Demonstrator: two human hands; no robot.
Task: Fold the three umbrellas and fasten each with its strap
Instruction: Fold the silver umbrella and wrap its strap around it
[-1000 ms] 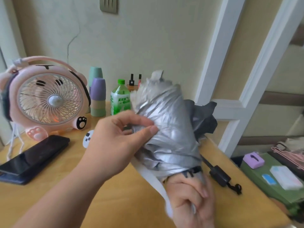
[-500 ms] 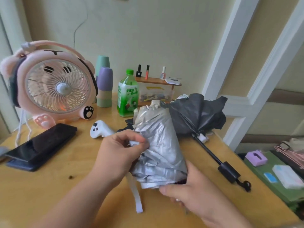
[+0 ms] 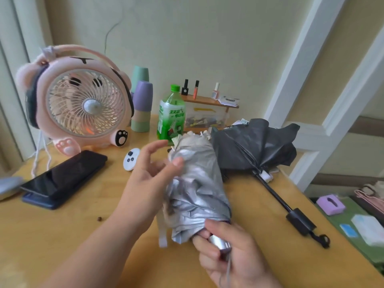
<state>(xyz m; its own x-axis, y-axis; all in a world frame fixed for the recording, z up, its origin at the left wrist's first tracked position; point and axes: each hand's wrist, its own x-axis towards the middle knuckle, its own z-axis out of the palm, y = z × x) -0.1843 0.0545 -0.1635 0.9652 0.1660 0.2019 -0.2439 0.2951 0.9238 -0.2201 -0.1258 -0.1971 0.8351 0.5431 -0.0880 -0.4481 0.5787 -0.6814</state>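
Left forearm enters at lower left and runs diagonally up toward frame centre. Left hand (image 3: 149,181) sits mid-frame, palm turned to the right, fingers loose and spread, curled round nothing; index tip is highest. Thumb tip lies against the side of the silver umbrella (image 3: 199,183).

Right hand (image 3: 236,256) is at lower centre-right, with the wrist cut off by the bottom edge. Its fingers are curled round the umbrella's handle (image 3: 220,244) in a closed grip, back of the hand toward the lower right.

The crinkly silver cloth umbrella (image 3: 197,183) looked shiny; its handle (image 3: 219,243) was smooth metal. The black cloth umbrella (image 3: 253,144) looked dull. The wooden tabletop (image 3: 62,229) was smooth.
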